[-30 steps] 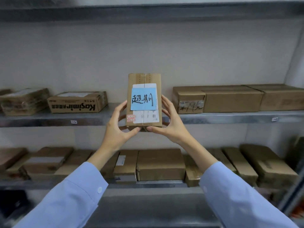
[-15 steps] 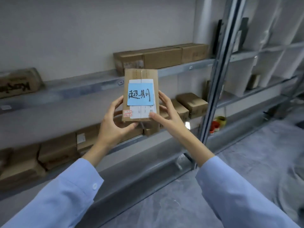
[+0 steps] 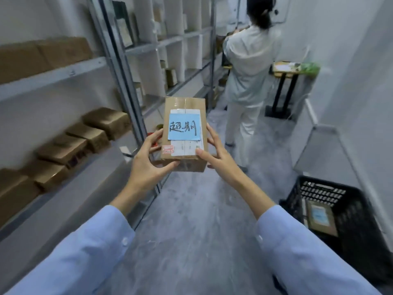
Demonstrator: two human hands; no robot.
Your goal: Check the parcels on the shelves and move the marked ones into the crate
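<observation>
**A:** What can be read in the head view?

**B:** A blue note stuck on the parcel carries two handwritten black characters, 超期. Under it lies a white shipping label with print too small to read. There are red stamps at its lower left corner.

**A:** And the parcel itself?

**B:** It's a small brown carton with a taped middle seam. It is held up over the aisle floor, well apart from the black crate at lower right. The left hand grips its left edge and near corner. The right hand grips the right edge, thumb on the top face.

**A:** Counts?

**B:** One parcel in hand, and a second parcel, also blue-noted, lying in the crate. Two upper cartons sit on the upper shelf. At least four lower cartons sit on the lower shelf, blurred. One person in white stands farther down the aisle.
</observation>
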